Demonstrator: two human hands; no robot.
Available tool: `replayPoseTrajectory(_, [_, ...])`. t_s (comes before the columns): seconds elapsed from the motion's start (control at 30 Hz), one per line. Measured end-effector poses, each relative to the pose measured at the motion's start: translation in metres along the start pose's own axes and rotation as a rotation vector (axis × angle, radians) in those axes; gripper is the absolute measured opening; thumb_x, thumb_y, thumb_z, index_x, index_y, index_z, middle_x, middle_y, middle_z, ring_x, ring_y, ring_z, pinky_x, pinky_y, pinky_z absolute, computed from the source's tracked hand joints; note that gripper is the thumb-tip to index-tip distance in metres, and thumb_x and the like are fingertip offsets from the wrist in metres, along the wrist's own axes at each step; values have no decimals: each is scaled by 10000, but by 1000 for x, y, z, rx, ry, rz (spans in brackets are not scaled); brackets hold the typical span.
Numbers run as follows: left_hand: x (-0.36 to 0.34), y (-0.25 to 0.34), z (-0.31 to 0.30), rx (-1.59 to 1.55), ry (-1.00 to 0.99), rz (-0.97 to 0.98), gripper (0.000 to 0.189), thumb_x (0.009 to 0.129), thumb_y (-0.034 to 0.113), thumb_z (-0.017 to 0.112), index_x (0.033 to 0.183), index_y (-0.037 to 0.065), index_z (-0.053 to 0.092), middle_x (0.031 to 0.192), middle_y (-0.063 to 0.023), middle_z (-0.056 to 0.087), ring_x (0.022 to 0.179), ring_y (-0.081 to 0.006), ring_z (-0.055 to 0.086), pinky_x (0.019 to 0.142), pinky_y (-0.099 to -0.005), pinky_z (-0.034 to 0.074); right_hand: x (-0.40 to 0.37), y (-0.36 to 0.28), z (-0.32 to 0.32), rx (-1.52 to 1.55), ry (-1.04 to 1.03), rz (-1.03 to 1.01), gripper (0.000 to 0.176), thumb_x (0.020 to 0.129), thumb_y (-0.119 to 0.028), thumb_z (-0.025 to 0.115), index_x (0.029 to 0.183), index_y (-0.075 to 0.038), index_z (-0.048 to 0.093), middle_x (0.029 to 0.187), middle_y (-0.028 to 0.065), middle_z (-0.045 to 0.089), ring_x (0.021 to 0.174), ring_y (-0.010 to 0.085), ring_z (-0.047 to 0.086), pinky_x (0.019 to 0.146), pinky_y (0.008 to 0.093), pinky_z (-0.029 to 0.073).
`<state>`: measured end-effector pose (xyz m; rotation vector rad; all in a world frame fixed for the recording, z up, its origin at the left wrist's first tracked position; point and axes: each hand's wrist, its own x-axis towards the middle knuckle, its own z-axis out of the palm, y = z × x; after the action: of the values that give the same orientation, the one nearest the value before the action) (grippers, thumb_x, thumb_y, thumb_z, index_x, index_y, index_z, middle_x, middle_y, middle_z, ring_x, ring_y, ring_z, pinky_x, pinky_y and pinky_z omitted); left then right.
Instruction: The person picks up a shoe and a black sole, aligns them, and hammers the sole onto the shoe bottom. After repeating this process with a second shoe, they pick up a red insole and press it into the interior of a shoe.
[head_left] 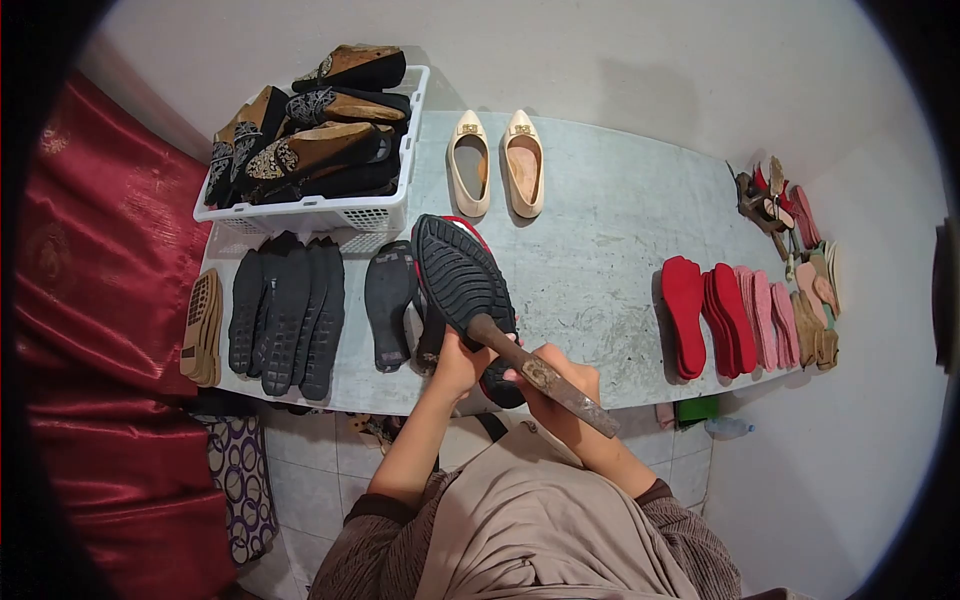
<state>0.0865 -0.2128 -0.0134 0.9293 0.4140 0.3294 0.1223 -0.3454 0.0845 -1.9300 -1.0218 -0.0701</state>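
My left hand (459, 368) is closed around a shoe (462, 275), held over the table with its ridged black sole facing up and a red edge showing along its far side. My right hand (570, 380) grips a hammer (570, 398). The hammer's head lies slantwise across the view, its round end overlapping the sole and its narrower end pointing toward my body; the handle is mostly hidden beneath. Just left of the shoe, a black sole (388, 305) rests on the table, with another dark piece partly covered by my hand.
A white basket (412, 150) full of black and brown shoes stands back left. Cream shoes (522, 170) sit at the back of the table (600, 230). Black soles (290, 320) lie left, red insoles (683, 315) and pink ones right. Tools (765, 205) sit at the far right. A red curtain (110, 350) hangs left.
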Motion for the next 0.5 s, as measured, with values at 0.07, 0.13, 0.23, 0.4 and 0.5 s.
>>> replayPoseTrajectory(0.07, [0,0,1,111,-62,57,620,720,-48,667,1229,64,330,1101,-132,532,1002,-229,565,825,-333,519,1,1,0,-40,-26,6,178,754,-161,702,793,-55,565,581,78,533,463,237,553,440,289,417])
replayPoseTrajectory(0.13, [4,-8,-6,203,-54,67,644,711,-40,683,1235,71,325,1095,-133,537,1010,-236,565,829,-333,520,2,2,0,-79,-46,7,171,754,-151,701,797,-54,566,582,79,535,465,232,556,442,284,418])
replayPoseTrajectory(0.23, [9,-17,-22,407,-84,-106,715,685,35,737,1256,-5,308,1237,-164,417,1103,-258,470,965,-368,369,3,2,1,-6,21,-19,175,756,-155,700,792,-53,563,580,81,534,462,224,556,444,282,419])
replayPoseTrajectory(0.4, [1,-13,-12,228,3,-71,747,637,79,780,1232,-22,339,1228,-150,426,1142,-231,428,971,-338,332,12,6,2,-121,-25,-66,192,762,-178,698,786,-50,556,574,86,532,455,225,549,440,284,419])
replayPoseTrajectory(0.5, [0,-9,-14,349,-3,-37,755,637,106,778,1236,-21,337,1219,-146,431,1145,-230,417,975,-335,325,7,9,8,50,116,-133,211,765,-192,696,786,-42,549,571,88,531,454,238,548,437,286,421])
